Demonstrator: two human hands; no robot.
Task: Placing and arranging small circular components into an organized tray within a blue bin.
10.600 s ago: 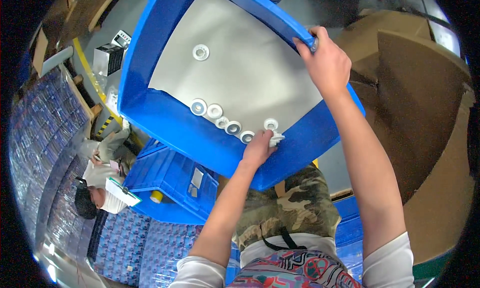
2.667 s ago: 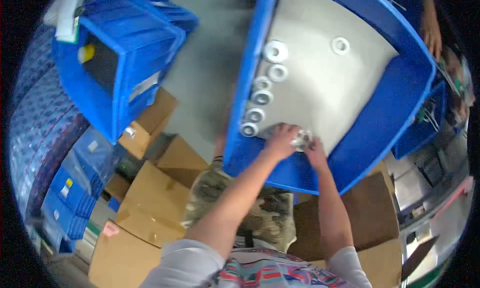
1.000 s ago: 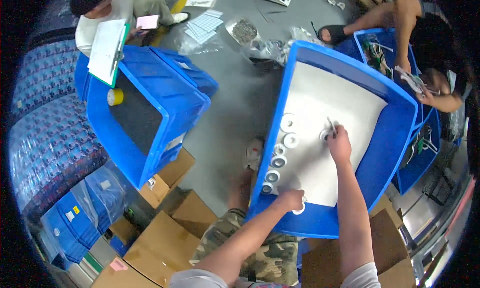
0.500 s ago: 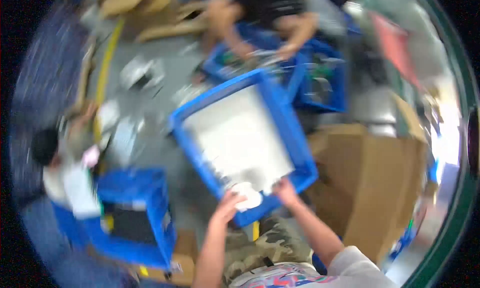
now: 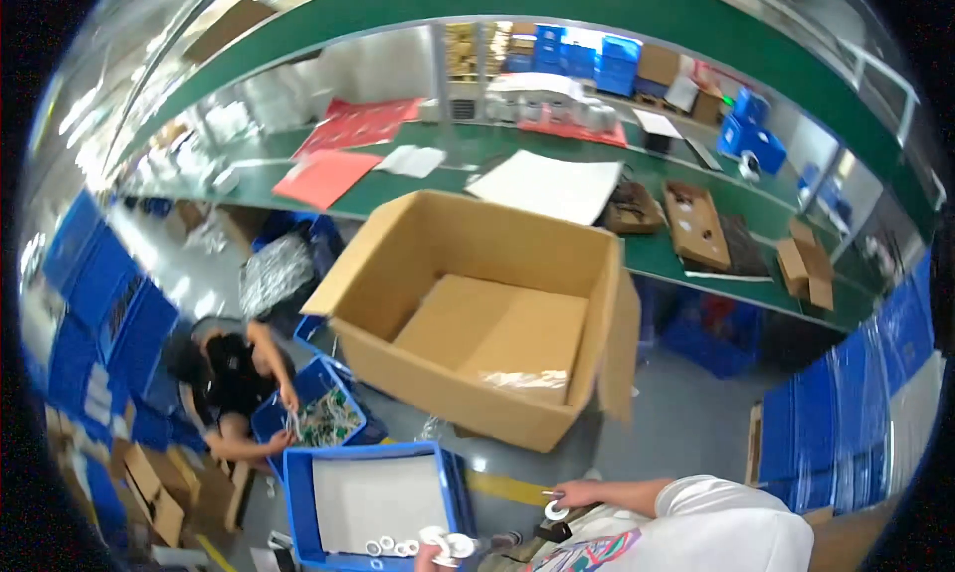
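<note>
My left hand (image 5: 428,560) is at the lower edge, mostly cut off, closed around several white ring-shaped parts (image 5: 456,545). It is over the near right corner of a blue bin (image 5: 460,482) lined with a pale sheet (image 5: 373,497). More small white rings (image 5: 386,545) lie along the bin's near side. Off to the right of the bin, my right hand (image 5: 577,493) is closed on a white ring (image 5: 557,510), which hangs below its fingers.
A big open cardboard box (image 5: 477,383) stands ahead, beyond the bin. Behind it runs a green workbench (image 5: 438,182) with red sheets and small cartons. A crouching person (image 5: 234,368) at left reaches into another blue bin (image 5: 351,435) of green and white parts. Stacked blue crates (image 5: 846,423) stand right.
My view has swung right toward the bench and cardboard box. The lined bin now shows lower left. My right hand has moved away from the bin with a white ring.
</note>
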